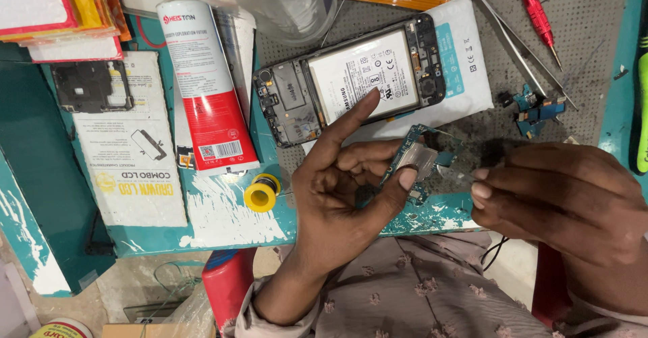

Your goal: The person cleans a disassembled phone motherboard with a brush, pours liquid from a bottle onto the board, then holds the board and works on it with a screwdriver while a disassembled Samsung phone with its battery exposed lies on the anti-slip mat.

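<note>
Left hand (pixel 337 196) pinching a small circuit board (pixel 422 159) between thumb and middle fingers, index finger stretched out over the opened phone (pixel 351 78); board lifted off the surface (pixel 223 216), probably to give the other hand access. Right hand (pixel 567 210) with fingers pressed together at the board's right edge, gripping a small part there — too small to tell what. Phone lying flat just beyond the fingertips, battery exposed. Tweezers (pixel 513 37) and red screwdriver (pixel 536 14) further off, up right. Yellow cap (pixel 262 193) left of the wrist.
</note>
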